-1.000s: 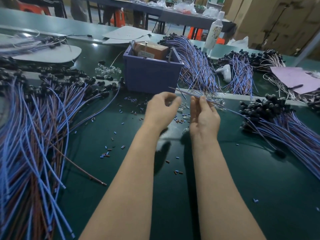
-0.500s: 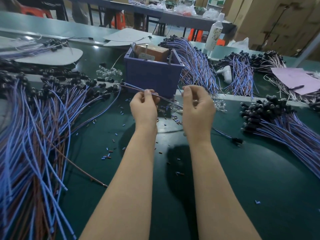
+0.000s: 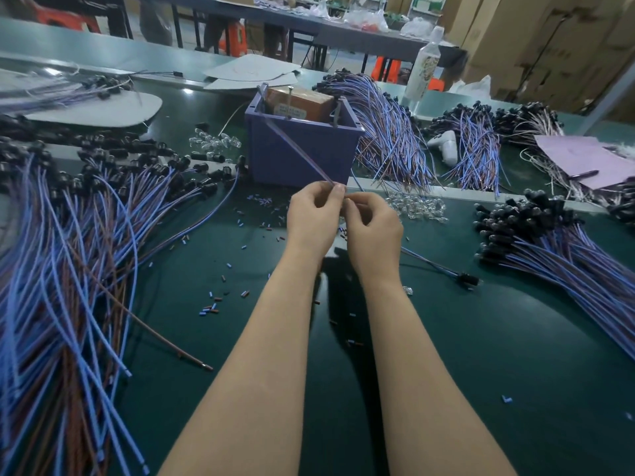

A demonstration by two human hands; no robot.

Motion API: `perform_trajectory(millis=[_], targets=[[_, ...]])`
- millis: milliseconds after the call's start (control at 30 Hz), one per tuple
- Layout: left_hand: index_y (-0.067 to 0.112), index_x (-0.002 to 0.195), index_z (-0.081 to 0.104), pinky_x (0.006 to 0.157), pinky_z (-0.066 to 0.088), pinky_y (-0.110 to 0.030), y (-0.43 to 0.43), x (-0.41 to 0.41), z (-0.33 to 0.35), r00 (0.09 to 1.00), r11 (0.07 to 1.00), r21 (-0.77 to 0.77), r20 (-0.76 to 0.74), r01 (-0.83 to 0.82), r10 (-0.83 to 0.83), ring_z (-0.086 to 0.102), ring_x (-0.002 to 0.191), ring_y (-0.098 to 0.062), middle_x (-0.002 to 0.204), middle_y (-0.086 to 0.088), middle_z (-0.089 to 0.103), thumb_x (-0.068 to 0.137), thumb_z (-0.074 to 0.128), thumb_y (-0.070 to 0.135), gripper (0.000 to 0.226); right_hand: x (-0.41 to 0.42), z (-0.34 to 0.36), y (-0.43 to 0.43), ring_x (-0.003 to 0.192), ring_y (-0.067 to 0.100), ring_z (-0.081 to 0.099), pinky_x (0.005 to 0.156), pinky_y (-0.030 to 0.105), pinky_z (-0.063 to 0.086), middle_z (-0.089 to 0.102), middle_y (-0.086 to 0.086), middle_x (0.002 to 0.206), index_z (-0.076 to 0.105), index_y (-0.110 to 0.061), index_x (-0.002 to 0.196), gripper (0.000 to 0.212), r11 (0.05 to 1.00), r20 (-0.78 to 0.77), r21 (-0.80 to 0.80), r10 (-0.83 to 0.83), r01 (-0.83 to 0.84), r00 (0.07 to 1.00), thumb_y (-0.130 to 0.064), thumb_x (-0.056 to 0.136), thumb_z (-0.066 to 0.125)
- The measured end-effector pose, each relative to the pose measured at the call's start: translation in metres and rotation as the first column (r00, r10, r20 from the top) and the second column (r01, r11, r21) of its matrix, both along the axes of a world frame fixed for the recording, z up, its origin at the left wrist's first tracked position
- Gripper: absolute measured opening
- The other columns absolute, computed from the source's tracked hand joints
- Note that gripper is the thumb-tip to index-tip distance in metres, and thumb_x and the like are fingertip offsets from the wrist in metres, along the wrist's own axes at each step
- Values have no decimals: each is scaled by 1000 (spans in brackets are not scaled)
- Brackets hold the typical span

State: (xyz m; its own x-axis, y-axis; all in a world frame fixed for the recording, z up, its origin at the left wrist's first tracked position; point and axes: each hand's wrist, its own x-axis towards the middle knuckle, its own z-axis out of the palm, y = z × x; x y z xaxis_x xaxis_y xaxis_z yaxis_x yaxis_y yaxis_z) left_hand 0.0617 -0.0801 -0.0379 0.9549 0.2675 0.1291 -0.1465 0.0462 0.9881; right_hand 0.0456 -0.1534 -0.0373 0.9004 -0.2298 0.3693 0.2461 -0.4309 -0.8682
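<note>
My left hand (image 3: 314, 216) and my right hand (image 3: 372, 228) meet above the green mat (image 3: 446, 355), in front of the purple bin (image 3: 302, 149). The left thumb and forefinger pinch a thin blue and brown wire pair (image 3: 295, 149) that slants up and left across the bin's front. My right hand is curled, its fingertips pinching at the same wire beside the left fingertips. The wire's tail runs right under my right hand to a black connector (image 3: 467, 279) lying on the mat.
A big heap of blue and brown wires (image 3: 62, 286) covers the left. Another bundle with black caps (image 3: 563, 249) lies at the right. Clear LEDs (image 3: 419, 206) and small insulation bits (image 3: 209, 307) litter the mat. A white bottle (image 3: 424, 68) stands behind.
My hands have come together at the centre. The wire end has swung from pointing left to slanting up across the bin, and the black connector has slid a little on the mat.
</note>
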Motion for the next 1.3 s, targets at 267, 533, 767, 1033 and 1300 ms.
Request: perform_trajectory(millis=[267,533,767,1033,1300], targets=[[21,76,54,88,53,-46,0,2,-3,999,999,7,5,-46,46,69,88,-27,79,-1,69,99,48,19,23,8,-3,-5,85,22,64,88,42,51,67,1,81,59,-16,87,9,945,-36,294,-139,143,990,-12,94,54],[15,88,55,81,54,-40,3,3,-4,988,990,0,58,-141,140,61,68,-17,63,5,61,101,42,17,18,5,-8,-4,78,19,60,81,31,45,68,1,80,53,-17,126,33,987,-7,65,-146,146,989,-10,94,48],[7,102,64,69,48,-19,8,7,-9,991,989,79,54,-128,124,56,63,-4,62,8,58,100,44,17,22,2,-6,1,83,23,62,83,33,46,68,6,84,62,-16,119,32,994,-18,-97,-43,42,999,-8,91,50],[14,96,62,74,48,-26,11,8,-11,994,991,74,15,-107,106,57,66,-7,63,7,59,100,43,17,20,-1,-5,3,75,22,59,80,33,47,65,2,74,68,-15,108,30,995,-24,-93,-48,45,999,-5,84,52],[17,92,61,71,49,-28,8,8,-12,992,988,91,36,-124,121,57,64,-12,64,6,60,99,44,18,19,-3,-4,5,76,25,59,78,38,48,62,1,70,68,-15,102,23,992,-29,-123,-34,30,999,-8,85,54]])
